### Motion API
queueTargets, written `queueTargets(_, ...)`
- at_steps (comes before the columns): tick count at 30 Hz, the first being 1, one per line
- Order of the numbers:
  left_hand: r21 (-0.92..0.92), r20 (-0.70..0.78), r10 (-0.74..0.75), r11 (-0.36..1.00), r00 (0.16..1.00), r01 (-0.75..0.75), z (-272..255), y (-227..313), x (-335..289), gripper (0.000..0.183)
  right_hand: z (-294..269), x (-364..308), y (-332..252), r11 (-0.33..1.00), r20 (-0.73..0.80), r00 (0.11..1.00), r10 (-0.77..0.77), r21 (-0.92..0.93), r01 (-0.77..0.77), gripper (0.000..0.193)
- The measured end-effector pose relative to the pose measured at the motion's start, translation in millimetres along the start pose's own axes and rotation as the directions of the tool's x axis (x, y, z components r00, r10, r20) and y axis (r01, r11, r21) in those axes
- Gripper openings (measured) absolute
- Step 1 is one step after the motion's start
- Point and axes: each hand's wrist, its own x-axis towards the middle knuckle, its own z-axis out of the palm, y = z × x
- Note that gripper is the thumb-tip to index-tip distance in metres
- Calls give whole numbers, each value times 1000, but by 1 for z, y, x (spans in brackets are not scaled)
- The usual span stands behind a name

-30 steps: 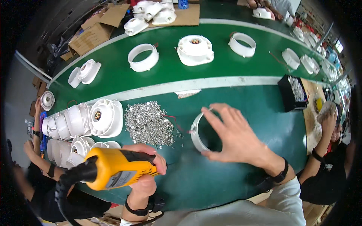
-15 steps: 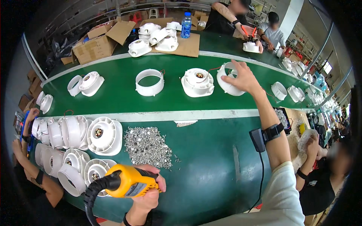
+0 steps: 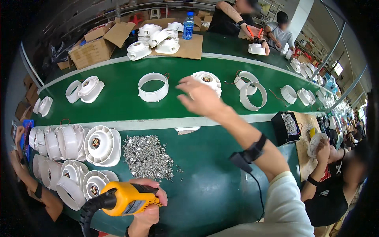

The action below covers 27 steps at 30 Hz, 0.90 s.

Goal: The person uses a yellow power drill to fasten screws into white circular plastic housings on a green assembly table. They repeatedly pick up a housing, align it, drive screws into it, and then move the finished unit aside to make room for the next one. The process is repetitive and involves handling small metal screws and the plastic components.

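A yellow corded power tool (image 3: pixel 130 200) is gripped in my left hand (image 3: pixel 151 208), low over the near table, its black cable end toward the left. My right hand (image 3: pixel 200 96) reaches over the green belt with fingers spread and holds nothing. It partly covers a white round motor housing (image 3: pixel 212 79); whether it touches it I cannot tell. To the right of that housing, one white ring (image 3: pixel 243 98) stands tilted in front of another white ring (image 3: pixel 239 81) with a red wire. Left of my hand lies a further white ring (image 3: pixel 153 96).
A pile of small metal screws (image 3: pixel 146 158) lies on the near table. Left of it are rows of white housings (image 3: pixel 103 145) and rings. A black box of screws (image 3: pixel 281 128) stands right. Co-workers sit at both sides and across, near a cardboard box (image 3: pixel 92 51).
My right hand has moved left from the white rings to the motor housing. A tilted ring now stands before the wired ring. The power tool stays in my left hand.
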Motion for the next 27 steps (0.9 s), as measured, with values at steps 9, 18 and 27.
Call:
queueTargets(9,-74,-68,-65,995,996,60,4,5,2,64,117,59,-36,996,220,971,88,-19,-86,48)
queueTargets(18,-59,-95,-56,997,994,51,5,4,2,63,89,39,-26,987,-105,982,160,15,-159,20)
queueTargets(27,3,-82,-68,998,994,68,3,7,0,64,-77,-97,-27,985,14,1000,-26,172,23,29)
